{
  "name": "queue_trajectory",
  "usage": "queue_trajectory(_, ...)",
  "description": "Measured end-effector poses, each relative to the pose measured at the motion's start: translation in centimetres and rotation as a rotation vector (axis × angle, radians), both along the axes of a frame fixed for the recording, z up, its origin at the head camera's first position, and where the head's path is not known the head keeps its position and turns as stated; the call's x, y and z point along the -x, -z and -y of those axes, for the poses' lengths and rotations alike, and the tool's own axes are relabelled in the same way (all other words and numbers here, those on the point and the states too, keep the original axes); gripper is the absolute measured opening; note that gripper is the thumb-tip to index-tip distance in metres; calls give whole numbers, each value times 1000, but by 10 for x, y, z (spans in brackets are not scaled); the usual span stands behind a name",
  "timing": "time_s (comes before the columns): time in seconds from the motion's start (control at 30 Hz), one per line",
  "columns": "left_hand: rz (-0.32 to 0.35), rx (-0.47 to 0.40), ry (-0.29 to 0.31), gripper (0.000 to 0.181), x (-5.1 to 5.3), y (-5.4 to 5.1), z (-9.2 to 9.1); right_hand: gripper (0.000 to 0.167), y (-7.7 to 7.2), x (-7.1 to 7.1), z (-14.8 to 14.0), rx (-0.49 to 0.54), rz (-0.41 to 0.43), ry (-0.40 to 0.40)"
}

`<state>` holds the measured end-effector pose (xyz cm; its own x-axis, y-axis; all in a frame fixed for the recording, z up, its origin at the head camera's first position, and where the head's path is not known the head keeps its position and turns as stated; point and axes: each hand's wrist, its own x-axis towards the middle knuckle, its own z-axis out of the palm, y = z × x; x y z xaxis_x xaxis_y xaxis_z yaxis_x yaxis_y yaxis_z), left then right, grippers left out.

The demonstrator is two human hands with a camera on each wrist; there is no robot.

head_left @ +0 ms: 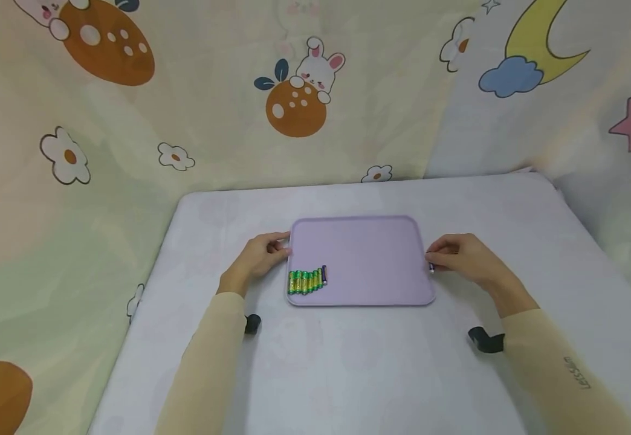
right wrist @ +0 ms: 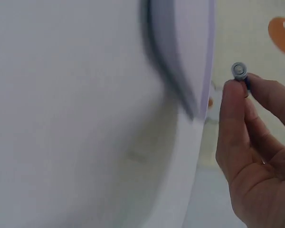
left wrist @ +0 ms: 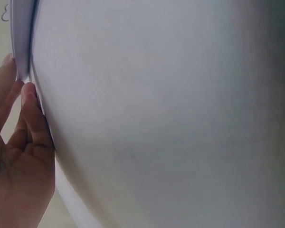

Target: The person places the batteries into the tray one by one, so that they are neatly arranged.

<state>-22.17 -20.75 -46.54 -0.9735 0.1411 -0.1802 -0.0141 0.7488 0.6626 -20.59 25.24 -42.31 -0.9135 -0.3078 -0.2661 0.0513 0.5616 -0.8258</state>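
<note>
In the head view a pale purple tray [head_left: 370,260] lies on the table. A row of several green and gold batteries [head_left: 306,282] stands side by side near its left front corner, with one dark blue battery [head_left: 324,275] at the row's right end. My left hand [head_left: 258,257] holds the tray's left rim between thumb and fingers; the left wrist view shows those fingertips [left wrist: 27,90] at the tray's edge. Just beyond the right rim, my right hand [head_left: 465,257] pinches another battery [right wrist: 239,71], dark blue with a silver end, between thumb and finger.
A white cloth covers the table [head_left: 359,362]. Behind it hangs a patterned curtain [head_left: 212,90] with rabbits, flowers and a moon. Black straps [head_left: 486,340] show under the sleeves near both wrists.
</note>
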Motion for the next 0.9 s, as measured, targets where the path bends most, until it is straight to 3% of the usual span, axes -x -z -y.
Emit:
queue_trajectory(0.13, 0, 12, -3, 52, -1, 0, 1, 33, 5, 3, 38, 98, 40, -37)
queue_trajectory(0.43, 0, -8, 11, 52, 0, 0, -2, 25, 14, 16, 115, 175, 123, -91)
queue_trajectory(0.7, 0, -17, 2, 52, -1, -1, 0, 22, 17, 16, 157, 129, 125, -124)
queue_trajectory(0.9, -4, -20, 5, 52, -1, -2, 0, 17, 22, 8, 176, -36, 77, -123)
